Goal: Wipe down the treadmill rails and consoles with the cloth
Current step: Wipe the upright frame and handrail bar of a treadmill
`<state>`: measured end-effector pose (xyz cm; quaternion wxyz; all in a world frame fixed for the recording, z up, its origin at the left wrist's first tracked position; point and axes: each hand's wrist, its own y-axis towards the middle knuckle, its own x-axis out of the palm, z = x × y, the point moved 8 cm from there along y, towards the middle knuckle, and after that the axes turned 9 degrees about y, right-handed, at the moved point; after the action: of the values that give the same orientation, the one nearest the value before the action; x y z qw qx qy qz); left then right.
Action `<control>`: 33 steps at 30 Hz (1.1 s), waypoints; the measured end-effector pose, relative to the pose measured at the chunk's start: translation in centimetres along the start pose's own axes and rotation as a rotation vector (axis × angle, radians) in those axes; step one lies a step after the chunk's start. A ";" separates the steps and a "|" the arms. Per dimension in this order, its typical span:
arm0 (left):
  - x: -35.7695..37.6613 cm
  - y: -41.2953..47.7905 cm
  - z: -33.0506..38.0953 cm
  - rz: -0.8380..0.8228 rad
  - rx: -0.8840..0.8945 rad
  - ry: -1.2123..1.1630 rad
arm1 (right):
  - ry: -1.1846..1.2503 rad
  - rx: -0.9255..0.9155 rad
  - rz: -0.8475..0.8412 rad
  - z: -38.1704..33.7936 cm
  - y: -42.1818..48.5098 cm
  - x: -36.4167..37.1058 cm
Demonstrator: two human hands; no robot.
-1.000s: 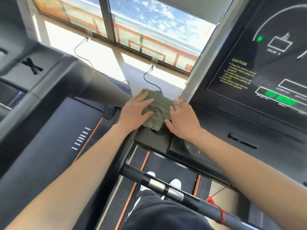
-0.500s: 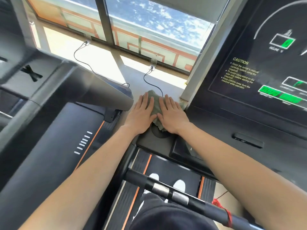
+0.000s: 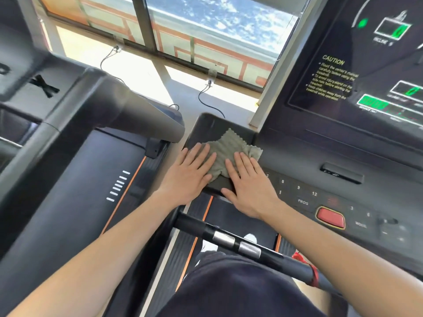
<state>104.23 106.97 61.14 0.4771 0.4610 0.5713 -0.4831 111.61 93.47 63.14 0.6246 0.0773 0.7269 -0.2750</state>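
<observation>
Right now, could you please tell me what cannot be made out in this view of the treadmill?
- Cloth: head view, its near part lies hidden under the left hand and right hand.
- Screen: head view, cut off by the right and top edges; its small print is blurred.
- Buttons beside the red button: head view, too blurred to read.

Both hands flat, palms down, side by side mid-frame. Left hand [image 3: 192,173]: fingers straight and close together, pointing up-right, thumb angled toward the other hand. Right hand [image 3: 248,184]: fingers straight, slightly spread, pointing up-left, thumb out to the left. Hands near each other, not touching. Left forearm [image 3: 109,255] enters from lower left, right forearm [image 3: 343,245] from the lower right. Both bare.
</observation>
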 end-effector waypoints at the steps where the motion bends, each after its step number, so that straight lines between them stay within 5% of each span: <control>1: 0.1 -0.7 0.2 0.006 -0.004 0.006 | 0.009 -0.008 0.008 -0.5 -0.6 0.3; 6: 0.1 -4.7 1.7 0.046 -0.010 -0.028 | 0.027 -0.045 -0.021 -3.3 -3.4 1.7; 9: -0.1 -7.0 1.8 0.110 -0.075 -0.241 | 0.091 -0.034 -0.036 -4.6 -4.3 1.2; 13: 0.3 -10.9 -0.3 0.162 -0.419 -0.612 | 0.180 -0.041 0.140 -5.4 -2.7 -1.1; 18: 2.3 -15.5 -1.1 0.000 -0.715 -0.590 | 0.175 -0.198 0.044 -7.9 0.0 2.2; 33: 1.9 -15.6 -1.3 0.076 -0.811 -0.559 | 0.217 -0.205 -0.027 -4.8 11.6 -1.6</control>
<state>88.48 106.66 61.12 0.7702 0.1113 0.5465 -0.3093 113.08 105.91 61.47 0.5434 0.0325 0.8152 -0.1978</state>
